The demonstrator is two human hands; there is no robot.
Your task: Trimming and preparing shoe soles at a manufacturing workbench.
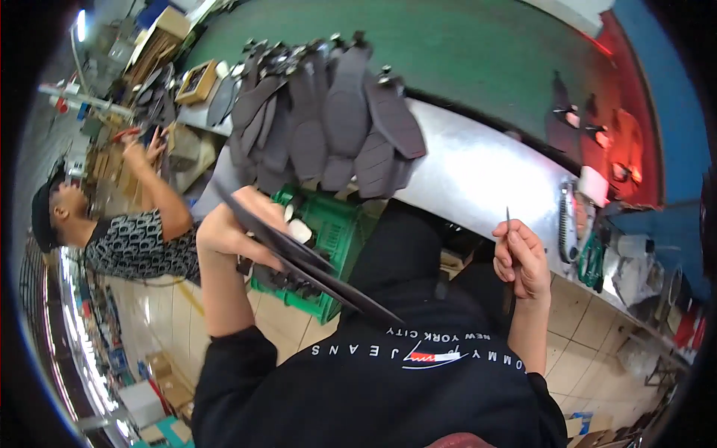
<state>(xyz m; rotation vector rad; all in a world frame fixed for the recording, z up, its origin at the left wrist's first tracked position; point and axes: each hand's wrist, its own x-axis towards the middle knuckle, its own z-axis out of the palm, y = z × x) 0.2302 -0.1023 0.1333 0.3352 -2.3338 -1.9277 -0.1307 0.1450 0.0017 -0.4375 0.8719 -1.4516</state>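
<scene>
Two flat, dark shoe soles are sitting in the left hand, which is gripping them between its thumb and fingers. Their long ends are poking out past the hand, toward the front of the black shirt. Well apart from them, the right hand is pinching a thin, stick-like tool, and its tip is pointing up. More dark soles are lying heaped on the shiny metal table, beyond the left hand. Below the held soles, a green crate is standing.
</scene>
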